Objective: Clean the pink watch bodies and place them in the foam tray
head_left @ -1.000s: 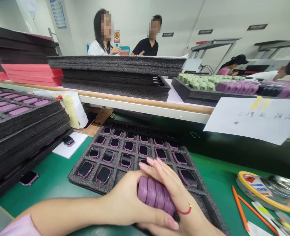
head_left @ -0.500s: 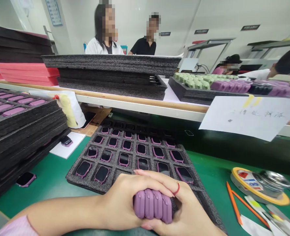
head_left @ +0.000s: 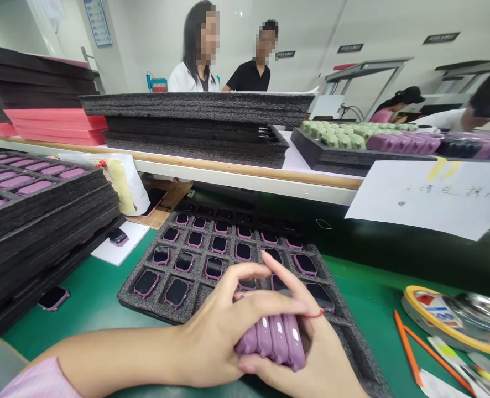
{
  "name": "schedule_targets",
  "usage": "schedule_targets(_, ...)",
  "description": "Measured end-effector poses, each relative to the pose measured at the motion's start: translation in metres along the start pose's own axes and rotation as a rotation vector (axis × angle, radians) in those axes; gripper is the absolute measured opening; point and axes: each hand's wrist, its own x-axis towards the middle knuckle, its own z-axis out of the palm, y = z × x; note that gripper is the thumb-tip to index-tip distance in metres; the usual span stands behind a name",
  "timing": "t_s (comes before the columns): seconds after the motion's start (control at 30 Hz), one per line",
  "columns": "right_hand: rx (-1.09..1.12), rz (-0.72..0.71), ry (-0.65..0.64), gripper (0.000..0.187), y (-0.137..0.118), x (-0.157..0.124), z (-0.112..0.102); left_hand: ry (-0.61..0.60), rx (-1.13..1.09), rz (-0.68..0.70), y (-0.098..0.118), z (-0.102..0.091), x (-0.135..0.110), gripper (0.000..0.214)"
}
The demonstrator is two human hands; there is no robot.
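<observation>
Several purple watch cases (head_left: 272,340), pressed together in a row, are held between my two hands over the front of a foam tray. My left hand (head_left: 215,326) curls round them from the left, its fingers arching over the top. From the right, my right hand (head_left: 328,348) closes about the same row, with the thumb along the underside and one finger raised. Small shiny ovals show on the cases' facing edges. The black foam tray (head_left: 156,307) behind holds purple-framed watches with dark screens (head_left: 177,292) in its pockets; my hands hide part of it.
Stacked foam trays (head_left: 41,232) rise at the left, a loose watch (head_left: 54,298) beside them. A shelf (head_left: 228,176) crosses above the green table. At the right lie yellow tape (head_left: 452,326), a metal-topped container (head_left: 481,309) and orange sticks (head_left: 408,348). Several people are beyond.
The purple row has been turned in my hands, so edges with shiny ovals now face me. My fingers have lifted and arched. The whole view has shifted slightly.
</observation>
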Motion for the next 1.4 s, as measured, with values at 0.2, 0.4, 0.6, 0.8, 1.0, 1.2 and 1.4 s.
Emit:
schedule_targets(0.2, -0.105, -0.156, 0.105, 0.095, 0.001, -0.005, -0.004, -0.01, -0.434, -0.319, 0.008, 0.002, 0.003, 0.14)
schedule_targets(0.4, -0.176, -0.204, 0.033, 0.072, 0.0, 0.001, -0.01, -0.082, -0.806, -0.523, 0.021, 0.001, 0.015, 0.05)
schedule_targets(0.6, -0.094, -0.171, 0.001, 0.096, 0.001, 0.002, -0.008, -0.033, -0.741, -0.497, 0.019, 0.002, 0.015, 0.041)
schedule_targets(0.8, -0.101, -0.246, -0.009, 0.093, 0.001, 0.006, -0.014, -0.104, -0.897, -0.481, 0.017, 0.002, 0.01, 0.048)
schedule_targets(1.0, -0.101, -0.223, -0.044, 0.101, 0.0, 0.008, -0.014, -0.102, -0.933, -0.56, 0.009, -0.003, 0.008, 0.048)
schedule_targets(1.2, -0.091, -0.231, -0.019, 0.098, 0.002, 0.005, -0.013, -0.113, -1.046, -0.559, 0.004, 0.0, 0.011, 0.06)
schedule_targets(1.4, -0.097, -0.245, -0.031, 0.105, 0.003, 0.007, -0.013, -0.094, -1.045, -0.577, 0.005, 0.001, 0.014, 0.06)
